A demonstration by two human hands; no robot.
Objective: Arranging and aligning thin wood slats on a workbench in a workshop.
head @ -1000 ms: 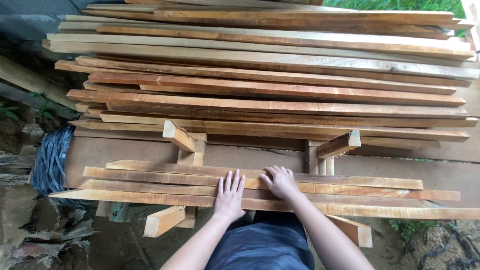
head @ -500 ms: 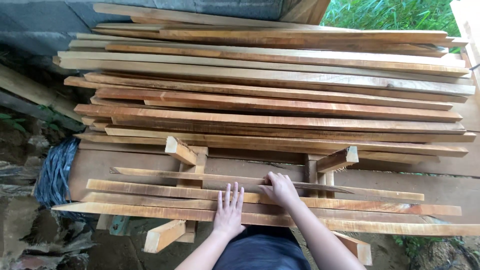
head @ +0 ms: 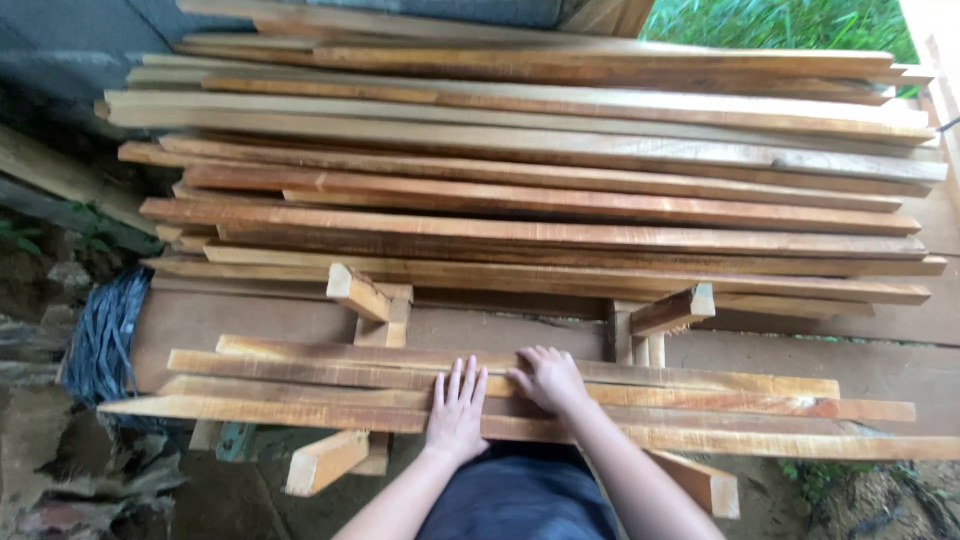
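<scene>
My left hand [head: 457, 412] lies flat, fingers spread, on the near row of thin wooden slats [head: 300, 385]. My right hand [head: 547, 378] rests just to its right, fingers curled over the edge of one slat [head: 700, 380]. The slats lie side by side on wooden support blocks [head: 325, 460]. Neither hand lifts anything.
A big stack of long planks [head: 540, 180] fills the space behind the slats. Two short wooden brackets [head: 672, 310] stick up between the stack and the slats. A bundle of dark blue cord [head: 105, 335] hangs at the left. Grass [head: 780, 25] shows at the top right, dirt ground below.
The view has tilted and shifted a little. My right hand has slid slightly to the right along the slat and curled on its edge; my left hand stays flat.
</scene>
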